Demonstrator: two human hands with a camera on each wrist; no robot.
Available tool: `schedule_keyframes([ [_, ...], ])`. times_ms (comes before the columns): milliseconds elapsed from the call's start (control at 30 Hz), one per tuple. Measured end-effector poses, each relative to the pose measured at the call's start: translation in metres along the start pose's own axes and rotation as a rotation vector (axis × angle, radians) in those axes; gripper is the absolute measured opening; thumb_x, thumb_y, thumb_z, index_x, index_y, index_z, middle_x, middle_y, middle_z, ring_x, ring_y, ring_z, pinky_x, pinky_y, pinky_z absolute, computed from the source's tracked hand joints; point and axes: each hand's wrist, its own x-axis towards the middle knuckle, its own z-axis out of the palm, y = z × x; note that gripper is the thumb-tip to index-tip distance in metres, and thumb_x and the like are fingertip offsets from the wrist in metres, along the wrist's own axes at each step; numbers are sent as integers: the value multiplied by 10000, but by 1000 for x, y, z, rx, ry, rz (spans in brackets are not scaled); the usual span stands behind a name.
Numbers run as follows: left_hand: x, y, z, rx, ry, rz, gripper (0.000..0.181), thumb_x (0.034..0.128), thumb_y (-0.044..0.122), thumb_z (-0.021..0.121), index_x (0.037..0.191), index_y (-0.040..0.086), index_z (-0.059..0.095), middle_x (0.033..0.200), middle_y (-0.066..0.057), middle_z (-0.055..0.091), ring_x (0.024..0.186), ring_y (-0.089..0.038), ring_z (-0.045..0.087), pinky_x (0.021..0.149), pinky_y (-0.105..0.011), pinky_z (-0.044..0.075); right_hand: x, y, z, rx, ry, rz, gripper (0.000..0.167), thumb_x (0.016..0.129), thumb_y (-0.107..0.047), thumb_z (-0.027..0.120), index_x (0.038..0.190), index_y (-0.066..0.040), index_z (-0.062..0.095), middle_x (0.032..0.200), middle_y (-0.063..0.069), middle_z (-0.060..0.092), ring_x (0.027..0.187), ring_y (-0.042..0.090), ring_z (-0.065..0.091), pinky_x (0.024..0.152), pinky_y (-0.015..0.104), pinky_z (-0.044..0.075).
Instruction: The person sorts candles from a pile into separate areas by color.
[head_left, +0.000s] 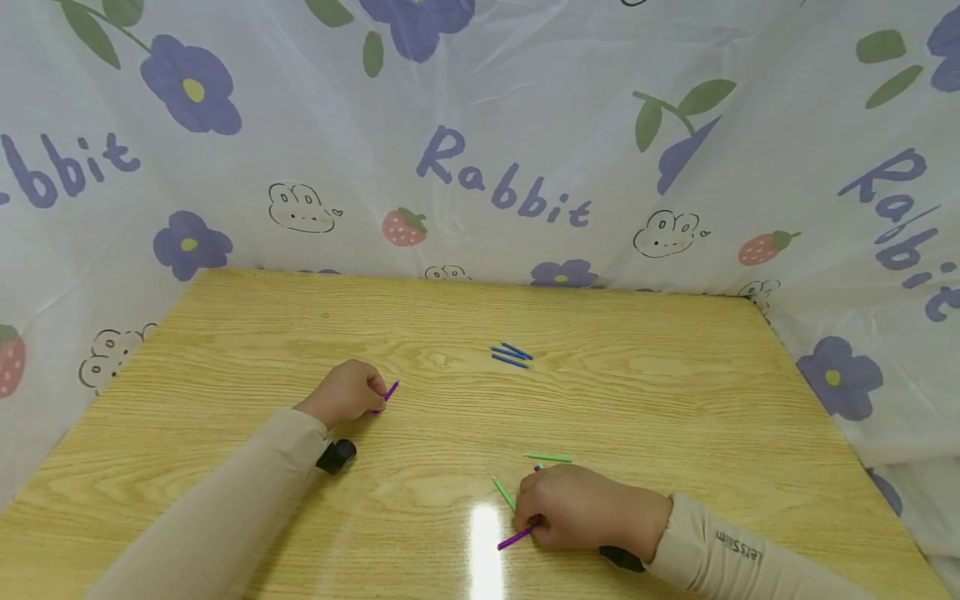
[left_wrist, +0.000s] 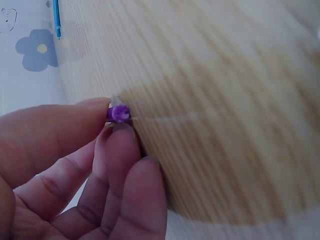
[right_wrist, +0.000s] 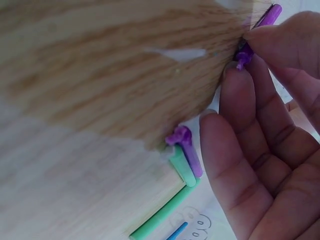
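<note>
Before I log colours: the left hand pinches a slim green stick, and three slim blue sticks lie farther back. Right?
Not green: the left hand pinches a slim purple stick, as the left wrist view shows; three slim blue sticks lie farther back.

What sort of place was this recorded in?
Probably an indoor tabletop corner set up for filming, though the wider room is hidden: a wood-grain table, a sheet printed with rabbits and flowers hanging behind and beside it, and thin blue sticks lying on top.
</note>
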Motion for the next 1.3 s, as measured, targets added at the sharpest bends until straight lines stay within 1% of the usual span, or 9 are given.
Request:
schedule_keyframes([
  [200, -1, 0, -2, 8, -4, 8, 63, 824, -9, 683, 876, -35, 657, 796, -87, 633, 678, -176, 508, 582, -289, 436, -1, -1, -1, 35, 27, 1, 204, 750, -33, 700, 842, -206, 756, 759, -155, 581, 684, -71, 425, 637, 69, 359],
  [400, 0, 0, -3, 21, -15, 2, 87, 838, 10, 690, 899, -36, 648, 823, -98, 635, 708, -186, 521, 612, -304, 452, -1, -2, -6, 160, 51, 47, 197, 794, -14, 687, 908, -155, 763, 814, -145, 618, 721, -85, 468, 674, 68, 411],
  [500, 0, -1, -3, 21, -17, 4, 87, 838, 8, 691, 899, -36, 648, 820, -96, 635, 713, -186, 525, 616, -302, 454, 0, -2, -8, 195, 80, 57, 177, 810, -3, 681, 909, -128, 758, 827, -117, 634, 728, -84, 495, 666, 75, 428],
  [600, 0, -1, -3, 19, -17, 11, 86, 836, 6, 689, 897, -38, 647, 818, -97, 636, 715, -189, 526, 617, -304, 453, 3, -2, -12, 252, 106, 84, 151, 829, 4, 678, 901, -103, 755, 832, -86, 646, 734, -73, 521, 659, 92, 448],
  [733, 0, -2, -3, 5, -16, 16, 83, 833, 2, 685, 894, -40, 649, 810, -95, 639, 710, -184, 528, 610, -299, 446, 8, -1, -17, 348, 120, 156, 108, 855, -12, 678, 893, -84, 748, 848, -72, 647, 752, -55, 537, 671, 128, 476],
  [933, 0, -4, -3, -11, -13, 10, 85, 834, 0, 686, 893, -45, 646, 798, -93, 639, 697, -172, 544, 597, -291, 444, 13, 5, -24, 405, 174, 196, 98, 866, -24, 672, 918, -70, 742, 856, -70, 636, 751, -24, 542, 653, 166, 491],
  [1067, 1, -4, -2, -12, -13, 7, 89, 836, 5, 687, 896, -46, 646, 796, -92, 640, 700, -172, 548, 600, -292, 447, 17, 10, -26, 442, 203, 225, 123, 868, -5, 656, 956, -42, 733, 889, -23, 658, 781, 8, 565, 669, 188, 501],
  [1167, 0, -4, -2, -11, -12, 8, 87, 835, 7, 688, 893, -45, 648, 791, -87, 643, 700, -171, 548, 606, -294, 448, 21, 12, -28, 469, 228, 255, 141, 870, 6, 635, 968, -35, 728, 905, 0, 673, 794, 28, 569, 683, 202, 500],
  [1300, 0, -3, -3, -3, -12, 13, 87, 834, 11, 691, 889, -42, 650, 795, -88, 642, 705, -175, 544, 612, -299, 450, 29, 13, -31, 496, 252, 304, 149, 875, 1, 627, 981, -39, 723, 909, -13, 673, 795, 50, 569, 682, 221, 492],
])
